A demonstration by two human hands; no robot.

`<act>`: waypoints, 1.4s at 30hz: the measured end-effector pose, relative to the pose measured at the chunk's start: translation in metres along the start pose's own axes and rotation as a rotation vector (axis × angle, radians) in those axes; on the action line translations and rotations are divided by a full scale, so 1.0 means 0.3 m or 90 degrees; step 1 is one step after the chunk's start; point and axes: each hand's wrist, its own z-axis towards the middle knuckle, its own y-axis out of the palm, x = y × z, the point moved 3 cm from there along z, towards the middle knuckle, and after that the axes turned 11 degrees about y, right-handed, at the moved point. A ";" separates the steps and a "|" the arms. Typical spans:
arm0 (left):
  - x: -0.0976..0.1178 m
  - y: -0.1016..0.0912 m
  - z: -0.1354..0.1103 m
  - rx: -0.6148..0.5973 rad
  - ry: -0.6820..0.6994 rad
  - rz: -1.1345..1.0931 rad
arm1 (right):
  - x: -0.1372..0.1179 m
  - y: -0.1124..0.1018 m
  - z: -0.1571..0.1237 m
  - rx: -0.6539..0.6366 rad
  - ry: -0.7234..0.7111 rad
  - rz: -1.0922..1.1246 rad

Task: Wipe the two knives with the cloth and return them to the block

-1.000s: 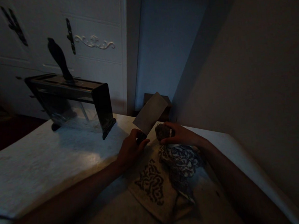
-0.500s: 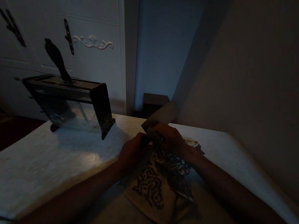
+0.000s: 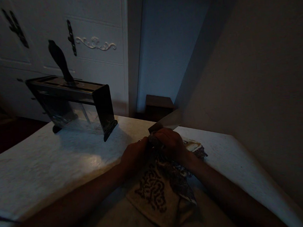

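Observation:
In the dim head view, a broad-bladed knife point(image 3: 166, 121), like a cleaver, points up and right beyond my hands. My left hand point(image 3: 135, 155) is closed at its handle end, which is mostly covered by the fingers. Closed around a patterned cloth point(image 3: 154, 193), my right hand point(image 3: 171, 143) presses the fabric at the base of the blade. The cloth, beige with dark curling marks, hangs down toward me and bunches under the right wrist. Both hands meet above the table.
A dark-framed knife block point(image 3: 101, 94) with clear sides stands at the back left of the pale table point(image 3: 53, 163), one black handle point(image 3: 59, 61) sticking up. Behind it are white cabinet doors point(image 3: 97, 23). A wall point(image 3: 256, 77) borders the right, and a brown box point(image 3: 159, 100) sits beyond the table.
The blade has dropped slightly and moved a little right, now lying flatter. My right hand has shifted slightly with the cloth; the left hand stays close beside it.

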 end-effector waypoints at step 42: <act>0.023 0.011 0.004 -0.098 0.033 0.126 | -0.029 -0.016 0.009 0.103 0.037 -0.072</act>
